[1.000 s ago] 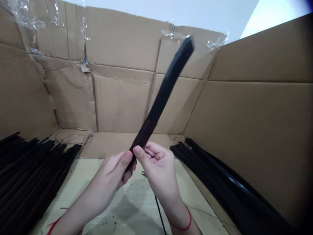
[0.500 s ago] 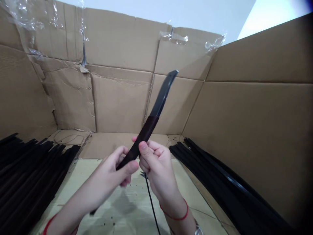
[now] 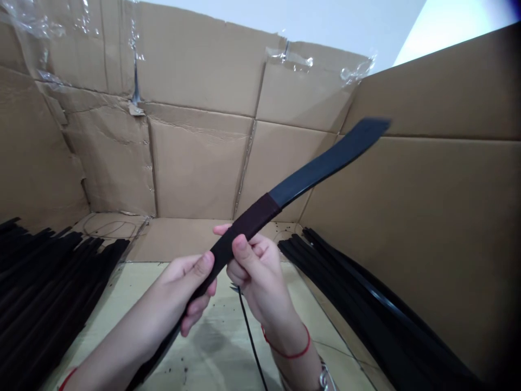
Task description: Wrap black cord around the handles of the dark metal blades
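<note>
Both hands hold a long, dark, slightly curved strip (image 3: pixel 325 168) that runs from lower left to upper right. Its far end is flat, smooth and blackish; a dark maroon wrapped band (image 3: pixel 262 213) covers a middle stretch. My left hand (image 3: pixel 191 288) grips the strip below the band, thumb lying on top. Close to the band's lower end, my right hand (image 3: pixel 256 271) pinches it between thumb and fingers. Under the right hand, a thin black cord (image 3: pixel 250 331) hangs down, and a small pointed dark thing (image 3: pixel 235 288) shows partly beside it. My left forearm covers part of the strip's near end.
Tall cardboard walls (image 3: pixel 199 163) with clear tape surround a pale work surface (image 3: pixel 220 353) dotted with dark specks. Several dark strips (image 3: pixel 52 293) are stacked at left, and more long black strips (image 3: pixel 358 293) lie along the right wall. Thin wire (image 3: pixel 109 228) loops at the back left.
The strip's far end has swung right and its broad face has turned toward me. My left hand has closed more firmly around it and shifted slightly left; the right hand keeps its pinch.
</note>
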`<state>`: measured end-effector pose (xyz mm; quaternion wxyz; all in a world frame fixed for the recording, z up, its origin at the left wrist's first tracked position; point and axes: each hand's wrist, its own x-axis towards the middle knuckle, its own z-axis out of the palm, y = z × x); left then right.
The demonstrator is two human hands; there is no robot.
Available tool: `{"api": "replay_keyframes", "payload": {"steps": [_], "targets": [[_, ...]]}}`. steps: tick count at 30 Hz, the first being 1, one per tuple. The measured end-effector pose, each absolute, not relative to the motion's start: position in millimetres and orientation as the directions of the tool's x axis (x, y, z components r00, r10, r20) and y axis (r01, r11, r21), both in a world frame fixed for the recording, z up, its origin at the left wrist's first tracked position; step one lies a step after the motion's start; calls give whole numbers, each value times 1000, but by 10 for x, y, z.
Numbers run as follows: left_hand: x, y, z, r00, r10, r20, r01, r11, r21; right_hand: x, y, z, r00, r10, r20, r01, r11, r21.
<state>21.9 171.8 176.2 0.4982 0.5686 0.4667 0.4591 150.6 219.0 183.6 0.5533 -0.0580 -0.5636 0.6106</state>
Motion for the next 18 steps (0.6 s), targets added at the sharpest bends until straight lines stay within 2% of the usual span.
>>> {"api": "replay_keyframes", "payload": {"steps": [2,3,5,7,8,10,11,12,13,14,16,17,18], "targets": [[255,1718,1748,272,961,51,-25,-46,999,1533,2165,1855,-423,723,547,-624,206,-754],[276,1712,1743,246,964,96,29,-107,994,1537,2163,1855,-383,744,548,-631,223,-743],[304,1680,1745,67,974,218,311,-227,923,1534,2177,1844,-280,791,544,-628,277,-727],[287,1632,1762,-79,947,311,554,-217,804,1537,2195,1837,-273,795,541,-612,290,-736],[260,1610,1775,-54,954,297,568,-215,795,1543,2199,1840,-321,776,543,-603,275,-749],[187,1592,1798,181,967,179,413,-240,879,1559,2192,1854,-424,720,550,-583,248,-774],[157,1598,1804,355,931,83,326,-207,923,1562,2182,1862,-428,713,555,-576,258,-776],[139,1612,1805,446,894,48,290,-195,937,1560,2171,1867,-392,728,563,-568,290,-770],[136,1630,1802,366,926,92,331,-222,917,1553,2159,1870,-323,755,570,-557,335,-760],[148,1646,1795,216,961,173,435,-253,864,1543,2149,1870,-243,780,577,-548,380,-745],[197,1653,1781,-22,932,361,585,-281,760,1534,2132,1867,-161,789,593,-553,426,-716],[223,1642,1775,-44,925,377,580,-284,764,1538,2126,1866,-200,775,599,-568,407,-716],[243,1623,1771,0,947,322,508,-277,815,1548,2118,1866,-272,753,599,-581,368,-726]]}}
